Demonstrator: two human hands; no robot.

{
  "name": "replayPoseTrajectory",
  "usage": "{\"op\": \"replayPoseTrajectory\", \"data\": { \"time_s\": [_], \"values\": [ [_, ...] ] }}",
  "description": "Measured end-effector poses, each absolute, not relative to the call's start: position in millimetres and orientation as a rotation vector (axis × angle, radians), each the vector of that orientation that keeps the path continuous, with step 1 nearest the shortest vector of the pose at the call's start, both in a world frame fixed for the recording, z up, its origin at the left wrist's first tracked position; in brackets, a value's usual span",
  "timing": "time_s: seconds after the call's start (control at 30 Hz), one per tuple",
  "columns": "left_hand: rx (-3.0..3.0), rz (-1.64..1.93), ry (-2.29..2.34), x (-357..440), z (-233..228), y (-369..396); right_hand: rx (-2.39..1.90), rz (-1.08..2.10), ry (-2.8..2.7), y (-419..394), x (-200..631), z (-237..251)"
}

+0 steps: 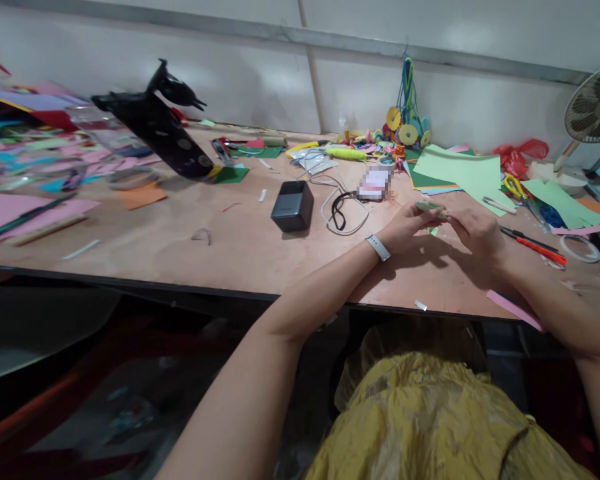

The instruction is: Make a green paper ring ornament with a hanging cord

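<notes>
Both my hands meet over the table [190, 247], right of its middle — my left hand [405, 227] and right hand [475, 233] each pinch one small pale green paper piece [433, 209] between closed fingertips. Its long axis runs left to right between them. No container holds anything I can tell; red-handled scissors [533, 245] lie just beside my right wrist.

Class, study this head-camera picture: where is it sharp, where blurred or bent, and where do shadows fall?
Head view: the left hand and right hand, pinching a small pale green paper piece, look fairly sharp and cast a soft shadow on the tan wooden table; the coloured paper sheets at far left smear with blur; the table edge bows; one small patch mid-table is pixelated.
</notes>
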State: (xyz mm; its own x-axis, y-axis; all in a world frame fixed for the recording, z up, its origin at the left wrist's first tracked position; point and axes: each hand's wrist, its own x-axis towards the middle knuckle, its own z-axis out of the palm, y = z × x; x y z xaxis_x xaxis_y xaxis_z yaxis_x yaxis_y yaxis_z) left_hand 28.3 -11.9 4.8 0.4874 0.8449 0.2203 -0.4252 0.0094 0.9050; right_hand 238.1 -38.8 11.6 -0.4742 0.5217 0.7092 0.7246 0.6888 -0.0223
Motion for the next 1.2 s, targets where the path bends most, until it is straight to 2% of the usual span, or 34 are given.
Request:
{"op": "replayPoseTrajectory", "data": {
  "time_s": [0.1, 0.27, 0.33, 0.9, 1.2],
  "values": [
    [1.261, 1.003, 0.562, 29, 10, -19, -0.972, -0.148, -2.069, -40, 236, 18],
    [1.361, 0.959, 0.694, 28, 17, -23, -1.088, 0.458, -1.820, -42, 234, 27],
    [1.320, 0.942, 0.687, 29, 17, -22, -1.078, 0.576, -1.751, -42, 233, 29],
    [1.476, 0.862, 0.648, 27, 17, -26, -0.997, 0.941, -1.668, -39, 231, 21],
    [1.386, 0.974, 0.619, 24, 17, -12, -1.027, 0.901, -1.616, -34, 231, 23]
  ]
}}
